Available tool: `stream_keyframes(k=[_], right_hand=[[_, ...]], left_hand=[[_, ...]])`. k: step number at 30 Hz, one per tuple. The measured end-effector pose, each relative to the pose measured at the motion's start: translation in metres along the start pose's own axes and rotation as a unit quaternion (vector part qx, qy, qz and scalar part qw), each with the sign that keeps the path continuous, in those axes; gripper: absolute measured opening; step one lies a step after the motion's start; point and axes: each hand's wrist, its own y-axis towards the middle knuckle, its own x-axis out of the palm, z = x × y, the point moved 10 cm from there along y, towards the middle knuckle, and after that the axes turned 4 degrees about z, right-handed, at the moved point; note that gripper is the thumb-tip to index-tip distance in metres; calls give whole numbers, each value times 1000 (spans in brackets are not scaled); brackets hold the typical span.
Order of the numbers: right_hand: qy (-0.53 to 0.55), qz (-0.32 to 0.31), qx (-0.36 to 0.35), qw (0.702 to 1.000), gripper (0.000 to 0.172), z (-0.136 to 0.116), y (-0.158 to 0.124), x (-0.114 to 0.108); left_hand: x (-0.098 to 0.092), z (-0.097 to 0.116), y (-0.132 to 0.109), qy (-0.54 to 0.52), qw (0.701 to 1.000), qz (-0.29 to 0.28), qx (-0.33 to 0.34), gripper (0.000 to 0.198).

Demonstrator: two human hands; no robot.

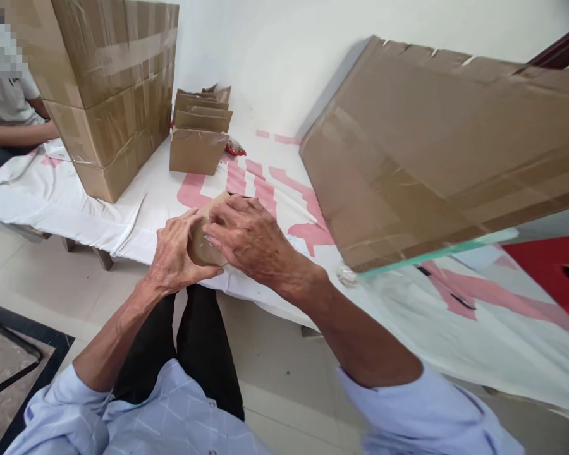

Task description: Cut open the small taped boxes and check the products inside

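Observation:
A small brown cardboard box is held up in front of me, over the near edge of the cloth-covered table. My left hand is wrapped round its left side, with the thumb stretched along the bottom. Bent over the box's right side is my right hand, its thumb and fingers pinched together against the cardboard. A tiny pale glint shows at those fingertips, too small to name. A dark gap is visible at the box's top edge, partly behind the right fingers.
Folded cardboard pieces stand in a row beyond my hands, beside a small red packet. Taped cartons are stacked at left, near a seated person. A large carton leans at right, near a red object.

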Motion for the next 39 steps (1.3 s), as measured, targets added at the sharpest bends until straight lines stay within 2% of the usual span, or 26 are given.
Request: stream_keyframes(k=[5,9,12,13,15,17,19,21,23,25,27,29,31,39], right_hand=[[31,-5,-10,999,24,3,-3,7],[75,5,9,997,25,0,3,12],[181,40,20,982,25,-1,9,-13],[221,70,38,972,25,6,9,-29],[266,161,113,944,21,41,-3,-65],[254,256,213,908,14,91,-36,-93],[233,296,295,878,15,139,-85,-95],[223,250,391,857,14,182,-141,-61],[215,196,467,835,15,210,-199,-17],[207,107,545,805,15,223,-252,34],[197,45,580,789,11,222,-287,70],[197,12,587,785,9,216,-304,93],[200,-9,583,787,9,211,-309,107],[176,-90,551,811,18,220,-301,142]], left_hand=[[1,-1,0,-10,1000,-12,-4,105],[0,1,2,-16,1000,-8,18,104],[-8,-1,5,-18,999,8,34,99],[-12,-4,6,-19,999,12,37,99],[-21,-14,6,-20,999,7,35,101],[-30,-32,3,-24,999,-8,24,102],[-40,-58,-3,-28,999,-15,-8,102],[-47,-85,-11,-42,998,-22,-39,106],[-49,-105,-20,-76,995,-30,-57,108],[-52,-117,-25,-106,992,-16,-68,108],[-57,-121,-25,-129,989,13,-76,109],[-62,-121,-21,-140,986,40,-83,110],[-64,-118,-15,-139,985,51,-91,107],[-61,-108,-4,-125,983,47,-123,102]])
